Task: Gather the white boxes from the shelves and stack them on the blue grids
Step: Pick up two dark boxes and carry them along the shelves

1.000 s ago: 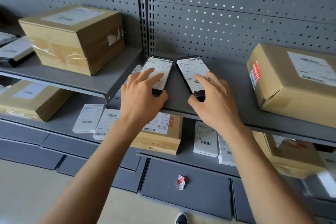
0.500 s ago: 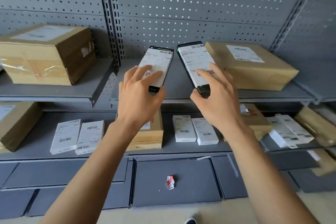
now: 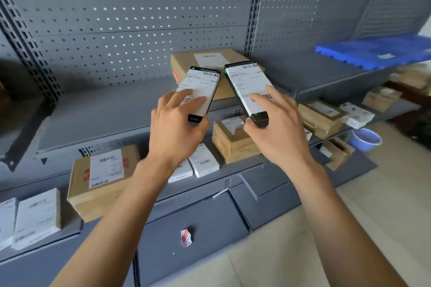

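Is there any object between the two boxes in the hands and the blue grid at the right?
Nothing visible blocks the way. The left hand and right hand each hold a box; the blue grid lies on the shelf further right.

Grey pegboard wall [image 3: 130,30] backs steel shelves [image 3: 98,121] over pale floor [image 3: 373,205].

No legible text on labels.

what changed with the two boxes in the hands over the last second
Both boxes came up off the upper shelf: a second ago their far ends lay on it, now the left hand and right hand hold the left box and right box in the air. The view swung right, bringing the blue grid into sight. Both grips are unchanged, and the other parcels stayed put.
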{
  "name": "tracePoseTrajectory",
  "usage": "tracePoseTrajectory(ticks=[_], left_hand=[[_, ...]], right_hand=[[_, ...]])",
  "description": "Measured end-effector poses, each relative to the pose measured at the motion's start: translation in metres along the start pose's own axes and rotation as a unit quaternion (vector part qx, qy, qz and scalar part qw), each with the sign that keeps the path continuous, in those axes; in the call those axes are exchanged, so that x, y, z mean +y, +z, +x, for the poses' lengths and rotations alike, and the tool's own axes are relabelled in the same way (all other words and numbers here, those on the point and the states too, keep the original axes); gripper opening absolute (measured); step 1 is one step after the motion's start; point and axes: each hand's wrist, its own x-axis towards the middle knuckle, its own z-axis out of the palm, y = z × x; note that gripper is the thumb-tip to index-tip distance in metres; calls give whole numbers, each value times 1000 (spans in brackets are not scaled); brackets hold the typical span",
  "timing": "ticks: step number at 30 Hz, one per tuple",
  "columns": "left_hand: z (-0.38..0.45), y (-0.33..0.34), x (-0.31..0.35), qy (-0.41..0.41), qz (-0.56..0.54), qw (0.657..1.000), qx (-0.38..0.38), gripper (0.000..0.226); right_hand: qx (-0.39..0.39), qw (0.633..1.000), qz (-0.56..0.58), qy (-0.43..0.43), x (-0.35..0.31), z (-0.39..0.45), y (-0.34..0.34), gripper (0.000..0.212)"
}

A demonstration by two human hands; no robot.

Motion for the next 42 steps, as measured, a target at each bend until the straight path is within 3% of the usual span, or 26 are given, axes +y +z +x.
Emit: tracePoseTrajectory(ticks=[8, 21, 26, 32, 42], left_hand=[[-5, 93, 121, 43, -48, 996, -63, 56], [-22, 229, 309, 93, -91, 983, -126, 49], [-18, 269, 344, 115, -98, 978, -146, 39], [3, 324, 364, 125, -113, 970, -178, 45], [88, 424, 375, 117, -149, 962, -194, 43]], right_hand=[[20, 996, 21, 87, 124, -37, -79, 53], [54, 981, 20, 186, 300, -94, -201, 50], [63, 973, 0, 220, 348, -102, -217, 49], [70, 964, -3, 255, 401, -92, -210, 53], [52, 959, -45, 277, 481, -5, -192, 56]])
